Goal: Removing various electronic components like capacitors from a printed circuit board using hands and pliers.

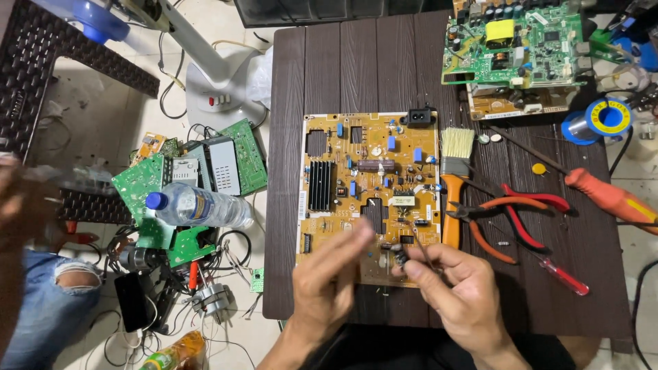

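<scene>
Our right hand (pixel 458 284) pinches a small dark component (pixel 401 259) over the yellow circuit board (pixel 370 185); our blurred left hand (pixel 327 279) looks loosely spread

Circuit board (pixel 370 185) on table (pixel 582 301); brush (pixel 455 178), probably pliers (pixel 510 212), to its right.

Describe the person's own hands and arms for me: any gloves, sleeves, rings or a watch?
Both are bare. The left hand has no glove and no ring that can be seen, though it is blurred. The right hand is also ungloved, with no ring or watch showing. No sleeves reach the wrists or the visible forearms; nothing is worn there.
</scene>
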